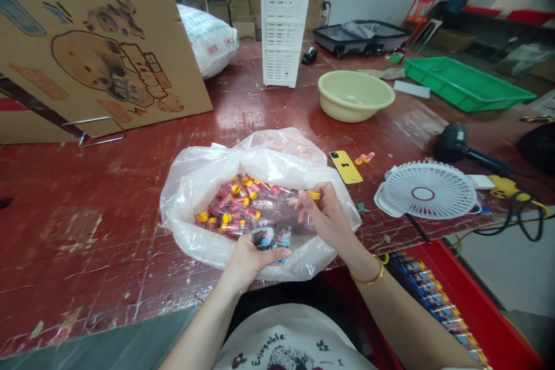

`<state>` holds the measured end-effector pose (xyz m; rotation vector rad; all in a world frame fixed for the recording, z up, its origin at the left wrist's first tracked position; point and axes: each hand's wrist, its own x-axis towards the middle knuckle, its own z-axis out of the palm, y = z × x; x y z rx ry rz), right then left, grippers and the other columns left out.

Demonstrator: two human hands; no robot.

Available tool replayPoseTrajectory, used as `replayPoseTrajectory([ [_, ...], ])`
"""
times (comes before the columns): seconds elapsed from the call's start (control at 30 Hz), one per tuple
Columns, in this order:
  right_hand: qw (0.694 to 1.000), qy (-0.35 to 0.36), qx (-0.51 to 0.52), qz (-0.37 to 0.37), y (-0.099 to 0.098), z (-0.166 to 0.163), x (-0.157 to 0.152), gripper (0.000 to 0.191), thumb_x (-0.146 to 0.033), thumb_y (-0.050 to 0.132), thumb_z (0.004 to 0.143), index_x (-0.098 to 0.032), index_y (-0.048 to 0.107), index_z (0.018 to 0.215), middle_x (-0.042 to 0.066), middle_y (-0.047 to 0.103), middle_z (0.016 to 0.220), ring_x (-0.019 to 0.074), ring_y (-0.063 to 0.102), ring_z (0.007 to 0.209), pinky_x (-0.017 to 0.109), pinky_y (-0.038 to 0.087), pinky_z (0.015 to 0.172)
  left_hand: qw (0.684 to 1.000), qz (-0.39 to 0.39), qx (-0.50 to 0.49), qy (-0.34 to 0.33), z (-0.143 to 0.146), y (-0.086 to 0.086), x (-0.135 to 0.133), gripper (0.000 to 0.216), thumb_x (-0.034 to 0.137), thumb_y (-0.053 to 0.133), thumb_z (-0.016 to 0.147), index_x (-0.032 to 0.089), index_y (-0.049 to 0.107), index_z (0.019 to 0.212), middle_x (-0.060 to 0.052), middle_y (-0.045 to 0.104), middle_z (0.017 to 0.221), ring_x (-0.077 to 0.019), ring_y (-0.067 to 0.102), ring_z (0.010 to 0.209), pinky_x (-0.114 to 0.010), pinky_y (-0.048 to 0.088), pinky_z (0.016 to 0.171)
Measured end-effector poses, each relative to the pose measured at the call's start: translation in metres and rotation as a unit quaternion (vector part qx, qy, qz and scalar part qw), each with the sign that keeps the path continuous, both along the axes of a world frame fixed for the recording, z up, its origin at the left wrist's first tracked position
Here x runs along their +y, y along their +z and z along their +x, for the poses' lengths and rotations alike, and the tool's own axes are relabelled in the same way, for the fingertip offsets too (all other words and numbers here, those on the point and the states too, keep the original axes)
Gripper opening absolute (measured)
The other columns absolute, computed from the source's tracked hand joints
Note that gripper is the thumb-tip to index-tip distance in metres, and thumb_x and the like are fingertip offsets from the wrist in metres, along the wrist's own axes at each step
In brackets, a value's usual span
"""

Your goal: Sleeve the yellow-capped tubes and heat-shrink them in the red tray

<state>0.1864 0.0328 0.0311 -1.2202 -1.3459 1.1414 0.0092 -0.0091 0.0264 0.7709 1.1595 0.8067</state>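
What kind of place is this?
Probably a small workshop or packing room: there's a big, worn red table, a large cardboard box, and an open plastic bag with many little tubes inside.

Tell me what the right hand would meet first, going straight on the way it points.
Probably the loose yellow-capped tubes in the white plastic bag, ahead-left of the right hand; depth is unclear, so it might pass above them to the bag's far wall.

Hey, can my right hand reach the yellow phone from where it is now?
Probably yes: the yellow phone lies just beyond your right hand, its top uncovered. However, that hand holds a yellow-capped tube, which might need putting down first.
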Motion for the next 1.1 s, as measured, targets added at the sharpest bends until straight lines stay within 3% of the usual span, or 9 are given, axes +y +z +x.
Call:
replayPoseTrajectory([
  [0.17, 0.99, 0.028, -0.081, 0.113, 0.013, -0.003, 0.004, 0.022, -0.042, 0.045, 0.097, -0.025, 0.032, 0.094, 0.002, 0.054, 0.093, 0.0137, 0.055, 0.081, 0.031, 0.047, 0.072, 1.0, 0.023, -0.007, -0.012, 0.002, 0.001, 0.002, 0.032, 0.024, 0.092, 0.048, 0.014, 0.067, 0.065, 0.004, 0.058, 0.056, -0.0099, 0.049, 0.054, -0.022, 0.042, 0.055],
  [0.3, 0.98, 0.094, -0.09, 0.15, 0.017, -0.01, 0.007, 0.021, -0.036, 0.048, 0.096, -0.025, 0.03, 0.095, 0.002, 0.052, 0.094, 0.013, 0.051, 0.075, 0.031, 0.045, 0.07, 0.999, 0.037, -0.007, -0.013, 0.003, -0.002, 0.001, 0.032, 0.024, 0.092, 0.047, 0.013, 0.068, 0.066, 0.004, 0.059, 0.059, -0.0094, 0.048, 0.056, -0.022, 0.041, 0.057],
  [0.4, 0.984, 0.118, -0.06, 0.115, 0.013, -0.014, 0.009, 0.023, -0.037, 0.052, 0.093, -0.025, 0.033, 0.091, 0.001, 0.052, 0.09, 0.0133, 0.05, 0.075, 0.031, 0.044, 0.071, 1.0, 0.027, -0.001, -0.006, 0.004, -0.004, 0.001, 0.033, 0.028, 0.092, 0.049, 0.013, 0.068, 0.066, 0.003, 0.06, 0.058, -0.0107, 0.05, 0.056, -0.023, 0.043, 0.057],
  [0.5, 0.993, 0.11, 0.026, 0.032, 0.006, -0.015, 0.01, 0.031, -0.043, 0.06, 0.088, -0.024, 0.036, 0.084, -0.002, 0.052, 0.081, 0.0118, 0.048, 0.069, 0.029, 0.043, 0.065, 1.0, 0.013, -0.015, 0.011, 0.005, -0.005, 0.0, 0.033, 0.031, 0.092, 0.051, 0.014, 0.068, 0.065, 0.002, 0.062, 0.059, -0.0111, 0.053, 0.056, -0.024, 0.047, 0.058],
  [0.6, 0.991, 0.096, 0.082, -0.041, -0.002, -0.013, 0.009, 0.038, -0.049, 0.067, 0.082, -0.024, 0.039, 0.081, -0.005, 0.051, 0.072, 0.0096, 0.044, 0.059, 0.026, 0.039, 0.055, 0.998, -0.019, -0.054, 0.032, 0.006, -0.007, 0.0, 0.038, 0.039, 0.089, 0.057, 0.013, 0.072, 0.078, -0.002, 0.069, 0.067, -0.0148, 0.061, 0.062, -0.028, 0.053, 0.062],
  [0.73, 0.991, 0.067, 0.108, -0.049, -0.007, -0.01, 0.006, 0.041, -0.05, 0.073, 0.076, -0.023, 0.042, 0.081, -0.005, 0.053, 0.071, 0.0097, 0.048, 0.059, 0.026, 0.041, 0.055, 0.993, -0.071, -0.08, 0.045, 0.007, -0.012, 0.001, 0.045, 0.043, 0.09, 0.055, 0.012, 0.073, 0.083, -0.005, 0.071, 0.07, -0.0165, 0.064, 0.062, -0.033, 0.059, 0.061],
  [0.9, 0.991, -0.031, 0.118, -0.051, -0.013, -0.006, 0.0, 0.037, -0.049, 0.067, 0.081, -0.024, 0.04, 0.081, -0.009, 0.046, 0.059, 0.0076, 0.043, 0.051, 0.022, 0.035, 0.049, 0.991, -0.052, -0.061, 0.111, 0.009, -0.022, 0.005, 0.048, 0.04, 0.092, 0.052, 0.012, 0.074, 0.087, -0.004, 0.071, 0.07, -0.0164, 0.065, 0.064, -0.029, 0.058, 0.059],
  [1.0, 0.991, 0.028, 0.056, -0.116, -0.016, -0.006, -0.007, 0.038, -0.048, 0.072, 0.077, -0.025, 0.044, 0.086, -0.012, 0.039, 0.051, 0.007, 0.034, 0.042, 0.022, 0.026, 0.042, 0.986, -0.016, -0.057, 0.153, 0.011, -0.027, 0.008, 0.042, 0.042, 0.089, 0.058, 0.013, 0.073, 0.083, -0.003, 0.071, 0.072, -0.0142, 0.063, 0.064, -0.027, 0.057, 0.061],
  [1.1, 0.984, 0.112, -0.012, -0.141, -0.016, -0.009, -0.013, 0.032, -0.045, 0.074, 0.074, -0.022, 0.054, 0.083, -0.01, 0.042, 0.05, 0.0074, 0.035, 0.041, 0.024, 0.025, 0.04, 0.987, -0.007, -0.056, 0.152, 0.013, -0.028, 0.008, 0.038, 0.045, 0.085, 0.064, 0.014, 0.071, 0.08, -0.001, 0.069, 0.067, -0.0118, 0.059, 0.057, -0.025, 0.054, 0.057],
])
